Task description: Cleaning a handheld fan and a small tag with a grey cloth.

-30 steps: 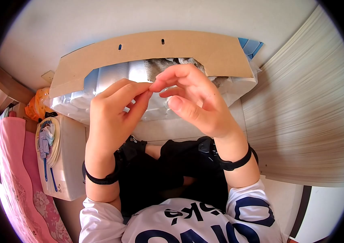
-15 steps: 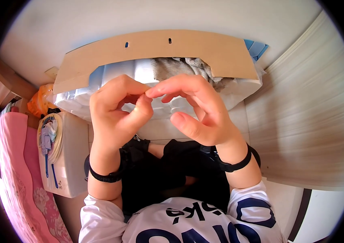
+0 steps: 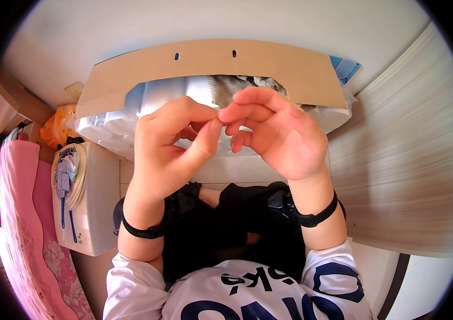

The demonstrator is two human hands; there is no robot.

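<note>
Here's the left hand [image 3: 165, 149], thumb and forefinger pinched, whether on anything I can't tell; the right hand [image 3: 290, 141] loosely curled, unclenched, fingertips right at that pinch! Just beyond them, the white wrapped pack [image 3: 101, 129], brown cardboard [image 3: 205, 63] along its far side, grey cloth [image 3: 227, 89] showing at the cardboard's edge

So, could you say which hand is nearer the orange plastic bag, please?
Left: the left hand is right of the orange plastic bag; the right hand, farther right.
</note>
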